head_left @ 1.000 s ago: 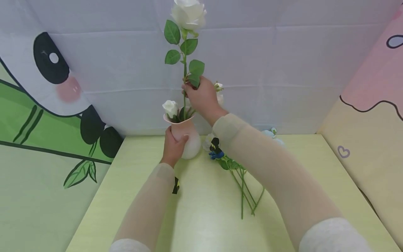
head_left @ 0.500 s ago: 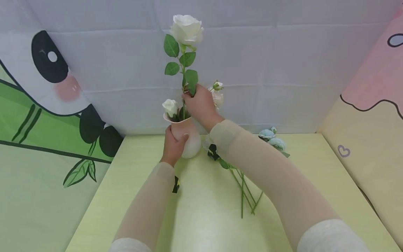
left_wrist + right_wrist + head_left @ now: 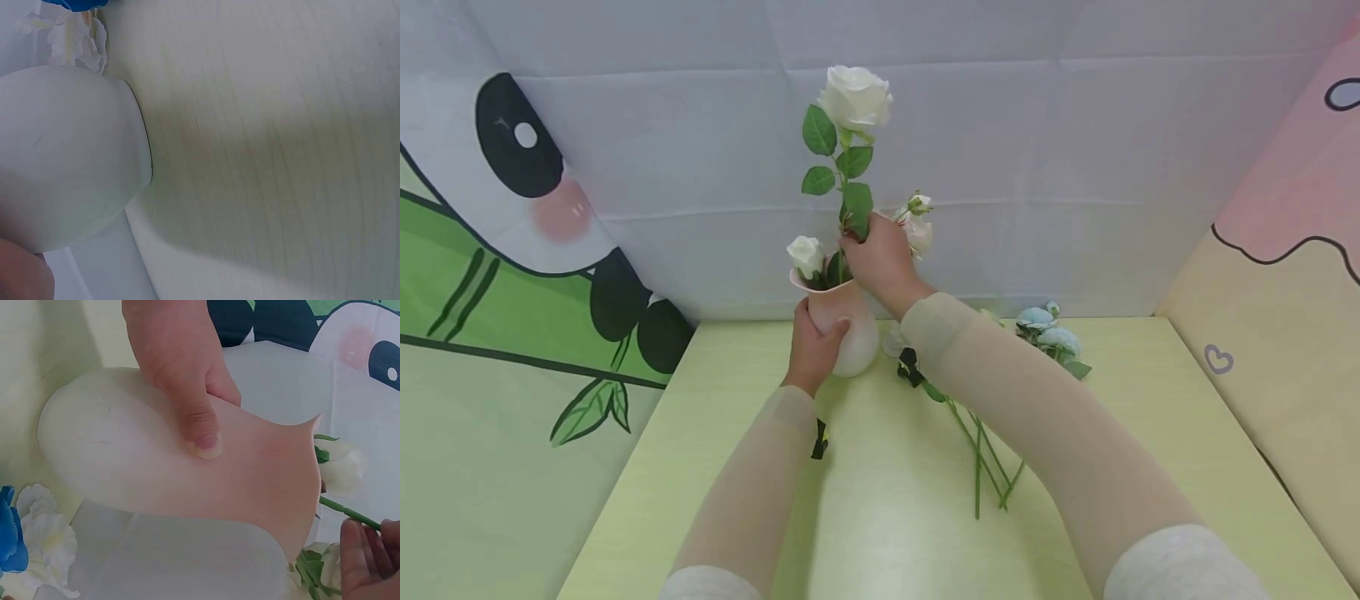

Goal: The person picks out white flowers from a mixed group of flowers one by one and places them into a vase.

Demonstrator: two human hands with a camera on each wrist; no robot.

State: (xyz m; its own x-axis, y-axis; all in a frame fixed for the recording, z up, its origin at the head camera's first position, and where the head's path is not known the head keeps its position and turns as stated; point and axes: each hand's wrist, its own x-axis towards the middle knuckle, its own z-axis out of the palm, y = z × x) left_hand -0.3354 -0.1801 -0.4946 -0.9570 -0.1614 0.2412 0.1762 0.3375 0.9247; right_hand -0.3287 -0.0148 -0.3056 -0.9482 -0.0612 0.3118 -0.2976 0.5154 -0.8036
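A pink-and-white vase (image 3: 853, 337) stands near the back of the table, and my left hand (image 3: 814, 346) grips its side with the thumb across the front. Above the vase mouth my right hand (image 3: 886, 258) pinches the green stem of a tall white rose (image 3: 856, 98), whose lower end is inside the vase. In the right wrist view the stem (image 3: 350, 512) runs from the rim to the fingers of that hand. A smaller white rose (image 3: 806, 256) leans out at the vase's left. Pale roses (image 3: 916, 232) lean out at the right, partly hidden by my right hand.
Light-blue flowers (image 3: 1051, 329) lie at the table's back right. Several green stems (image 3: 988, 458) lie in front of them, partly under my right arm. A white flower (image 3: 50, 531) and a blue flower (image 3: 11, 534) lie beside the vase. A grey-white cloth (image 3: 1000, 150) hangs behind the table.
My right hand has lowered the tall white rose, its stem sinking further into the vase. My left hand has stayed on the vase.
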